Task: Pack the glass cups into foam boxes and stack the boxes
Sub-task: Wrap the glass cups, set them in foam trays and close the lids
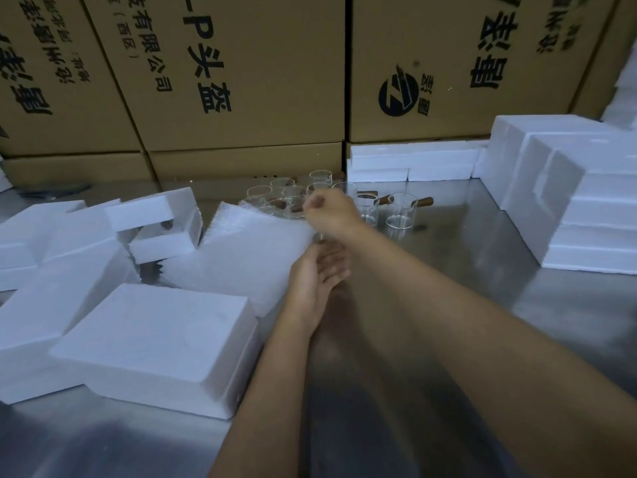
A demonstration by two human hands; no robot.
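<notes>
Several clear glass cups (400,212) with brown wooden handles stand in a group at the back middle of the steel table. A sheet of white bubble wrap (241,250) lies in front of them. My right hand (331,210) is curled into a fist at the wrap's upper right corner, seemingly pinching it, just in front of the cups. My left hand (319,274) lies with straight fingers against the wrap's right edge. A closed foam box (155,343) sits at the near left, and an open foam piece (165,222) stands behind it.
More foam pieces (31,236) are piled at the far left. Stacked foam boxes (568,191) fill the right side, with flat foam slabs (413,160) at the back. Brown cartons (241,81) form a wall behind the steel table (448,305).
</notes>
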